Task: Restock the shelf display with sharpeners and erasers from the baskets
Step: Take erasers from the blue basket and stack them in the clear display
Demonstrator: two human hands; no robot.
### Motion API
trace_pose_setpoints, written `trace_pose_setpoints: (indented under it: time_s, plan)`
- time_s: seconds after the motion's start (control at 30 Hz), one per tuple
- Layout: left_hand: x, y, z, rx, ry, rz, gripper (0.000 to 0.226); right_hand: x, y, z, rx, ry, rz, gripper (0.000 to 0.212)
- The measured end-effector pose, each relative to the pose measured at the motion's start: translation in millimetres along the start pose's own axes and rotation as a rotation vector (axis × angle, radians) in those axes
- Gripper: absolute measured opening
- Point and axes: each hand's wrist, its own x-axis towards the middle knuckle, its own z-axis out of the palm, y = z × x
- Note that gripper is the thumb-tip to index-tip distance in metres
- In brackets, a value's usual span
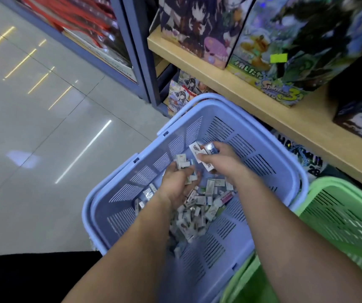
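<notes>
Clutching small white-wrapped erasers (195, 150), left hand (175, 185) and right hand (220, 161) sit inside blue basket (254, 149).

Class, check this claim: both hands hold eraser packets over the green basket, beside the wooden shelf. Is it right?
No. The head view shows the left hand and right hand holding eraser packets over the blue basket. The green basket sits to its right. The rest, including the wooden shelf, stands.

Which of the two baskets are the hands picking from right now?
The blue basket, left of the green basket. Both the left hand and right hand are inside it gripping small packs; the green one has no hand in it.
</notes>
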Motion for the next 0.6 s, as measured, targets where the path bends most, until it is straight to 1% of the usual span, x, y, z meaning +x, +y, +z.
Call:
trace_pose_setpoints:
  time_s: [0.13,0.27,0.4,0.43,0.5,0.57,0.6]
  plan:
    - [-42,32,13,0.092,-0.052,0.009,0.032,-56,-15,-17,0.111,0.066,-0.072,0.018]
    - [-98,63,32,0.21,-0.124,0.049,0.043,-123,-22,-28,0.276,0.095,-0.084,0.022]
    - [-162,79,51,0.396,-0.286,0.147,0.041,-188,-33,-35,0.396,0.097,-0.146,0.018]
    - [-176,81,54,0.422,-0.307,0.178,0.047,-203,-37,-35,0.418,0.088,-0.165,0.02]
    - [-196,79,59,0.454,-0.314,0.233,0.077,-228,-43,-34,0.454,0.058,-0.207,0.024]
    - [-213,77,63,0.502,-0.305,0.268,0.109,-249,-49,-31,0.473,0.026,-0.259,0.017]
    - [-220,75,64,0.516,-0.295,0.291,0.117,-258,-51,-30,0.475,0.018,-0.282,0.019]
